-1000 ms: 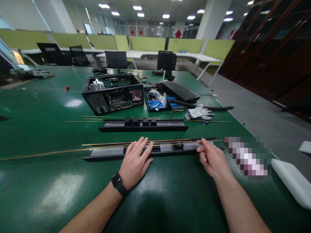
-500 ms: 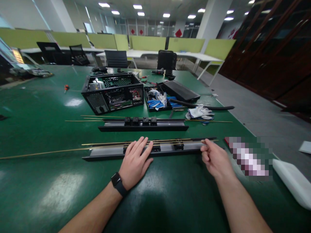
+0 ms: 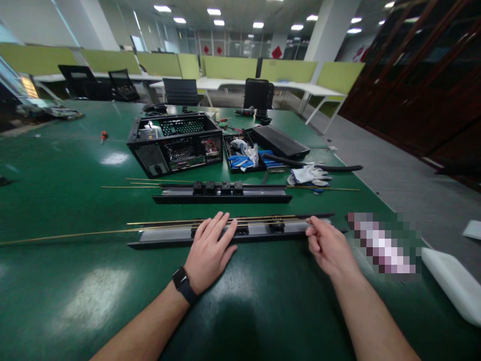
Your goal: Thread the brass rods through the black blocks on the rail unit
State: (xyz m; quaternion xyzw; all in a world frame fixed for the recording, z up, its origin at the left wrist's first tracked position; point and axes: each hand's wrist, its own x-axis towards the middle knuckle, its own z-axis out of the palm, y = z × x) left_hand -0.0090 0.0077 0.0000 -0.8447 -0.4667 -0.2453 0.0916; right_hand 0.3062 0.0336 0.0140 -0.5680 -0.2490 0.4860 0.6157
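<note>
A long black channel rail (image 3: 160, 245) with a pale inner strip lies crosswise before me. Small black blocks (image 3: 277, 224) sit inside it, partly covered by my left hand. Several thin brass rods (image 3: 161, 222) run along the rail, and one reaches far out past its left end. My left hand (image 3: 210, 245), with a dark watch (image 3: 181, 277) on the wrist, lies flat across rods and rail, fingers stretched out. Near the rail's right end, my right hand (image 3: 326, 243) is closed in a pinch on the end of a brass rod; its lower fingers are curled.
A second rail (image 3: 221, 199) with black blocks and brass rods lies behind. Farther back are an open black computer case (image 3: 175, 145), a tray (image 3: 259, 168) holding gloves, more gloves (image 3: 308, 174) and a black tube (image 3: 338, 167). A white object (image 3: 453, 283) stands at right.
My right hand has shifted slightly left along the rail, still pinching at the rod. My left hand stays in place.
</note>
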